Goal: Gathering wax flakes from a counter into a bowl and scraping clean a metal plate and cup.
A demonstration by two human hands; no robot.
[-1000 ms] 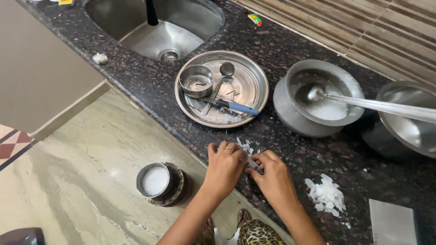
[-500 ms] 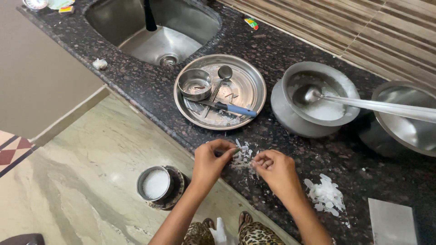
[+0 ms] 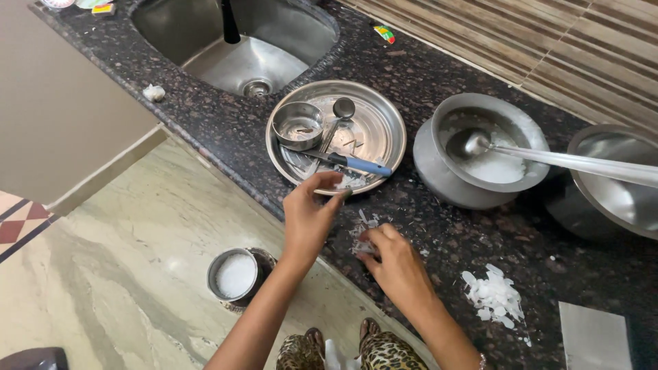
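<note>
My left hand [image 3: 312,214] is lifted at the near rim of a round steel plate [image 3: 392,118], thumb and fingers pinched on a few white bits. On the dark granite counter, my right hand [image 3: 399,266] curls its fingertips around a small heap of the same white bits [image 3: 363,226]. The plate holds a small steel bowl [image 3: 298,125], a spoon [image 3: 340,112] and a blue-handled knife [image 3: 358,165], plus some white scraps by my left fingers.
A steel pot [image 3: 439,161] with white contents and a long ladle [image 3: 569,163] stands to the right, beside another steel vessel [image 3: 617,181]. A larger pile of white pieces [image 3: 493,294] and a flat steel piece [image 3: 593,336] lie near the right. The sink [image 3: 240,51] is at the back left. A tin of white powder [image 3: 235,275] sits on the floor.
My left hand has risen from the heap of bits and moved up to the plate's near rim. My right hand stays on the heap.
</note>
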